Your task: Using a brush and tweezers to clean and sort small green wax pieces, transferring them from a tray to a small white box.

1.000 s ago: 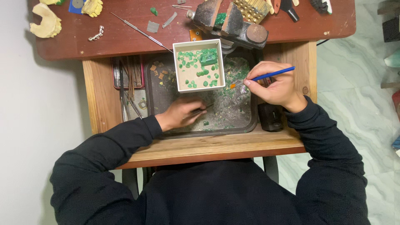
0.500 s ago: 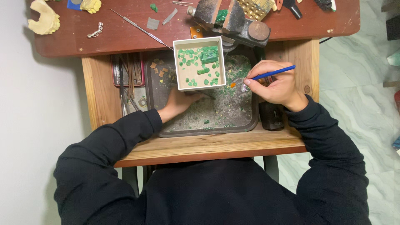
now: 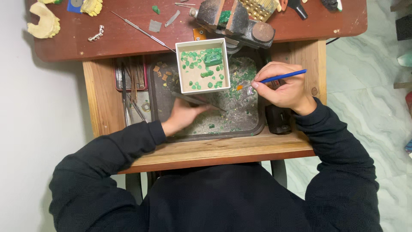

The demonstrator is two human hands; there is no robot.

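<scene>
My right hand [image 3: 282, 88] grips a blue-handled brush [image 3: 281, 77] whose orange tip points left at a small metal piece pinched in the fingers, above the dark metal tray [image 3: 159, 103]. My left hand [image 3: 182, 117] is blurred over the tray's left part and holds long dark tweezers [image 3: 195, 101] that reach right across the tray. A white square box [image 3: 203, 65] with several small green wax pieces stands at the tray's far edge. Green chips and dust cover the tray's floor.
A dark bench vise [image 3: 240, 21] sits on the red-brown bench top behind the box. Thin metal tools [image 3: 130, 88] lie in a slot left of the tray. Plaster dental casts [image 3: 43, 21], a long probe [image 3: 141, 28] and a small black box [image 3: 279, 120] are nearby.
My left hand has pulled back toward me and to the left, and long tweezers now show in it. My right hand with the brush has stayed in place.
</scene>
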